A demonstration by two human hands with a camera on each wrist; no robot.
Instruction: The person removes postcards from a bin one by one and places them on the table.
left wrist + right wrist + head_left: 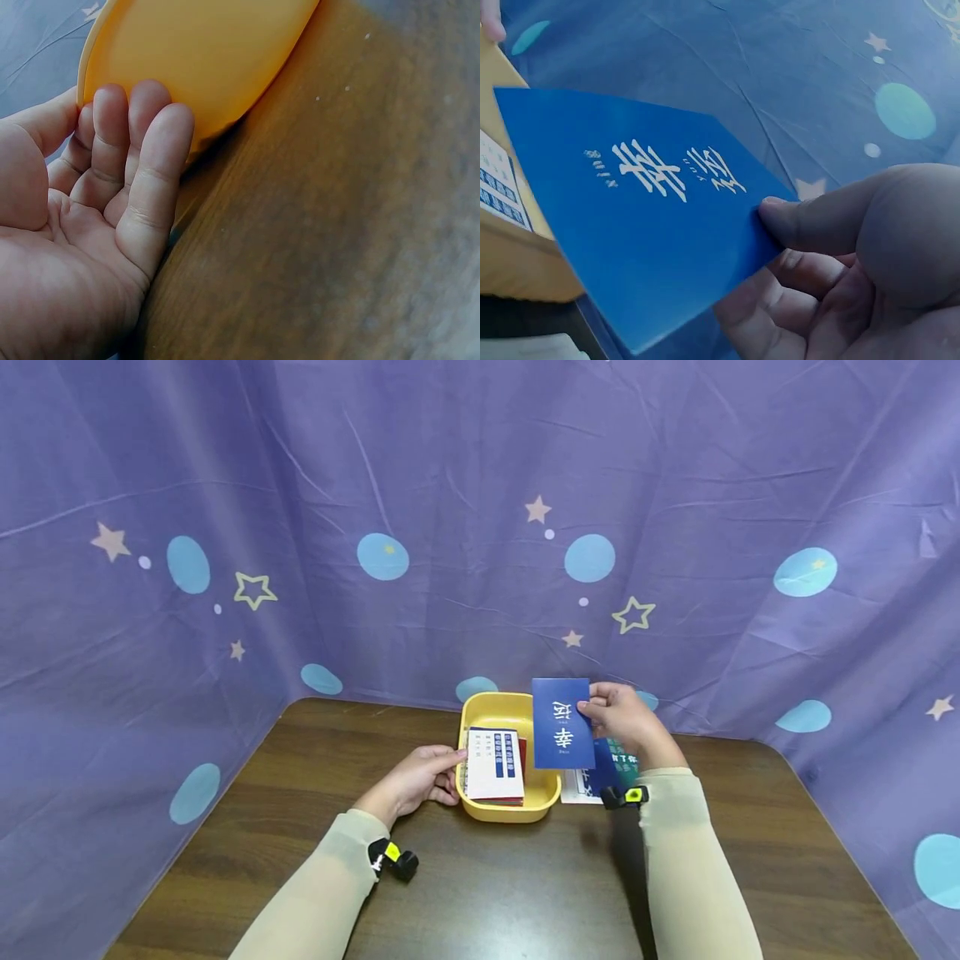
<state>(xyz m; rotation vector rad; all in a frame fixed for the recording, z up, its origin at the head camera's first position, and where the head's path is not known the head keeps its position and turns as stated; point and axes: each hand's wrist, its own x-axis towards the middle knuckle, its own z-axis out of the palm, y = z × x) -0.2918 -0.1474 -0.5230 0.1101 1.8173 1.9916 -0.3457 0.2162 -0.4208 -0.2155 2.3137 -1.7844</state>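
A blue card (561, 723) with white characters is pinched between the thumb and fingers of my right hand (624, 720), held up over the right side of a yellow basin (501, 814). The right wrist view shows the same blue card (645, 225) tilted, with the thumb on its face. My left hand (422, 779) grips the basin's left rim, thumb over the edge and fingers outside; in the left wrist view those fingers touch the yellow wall (202, 60). Inside the basin lies a stack of cards, topped by a white card (486, 772) with blue print.
On the brown wooden table (465, 885), right of the basin, lie more cards, among them a green card (624, 762), partly hidden by the right hand and wrist. A purple curtain (465, 485) with stars and blue spots surrounds the table's back and sides.
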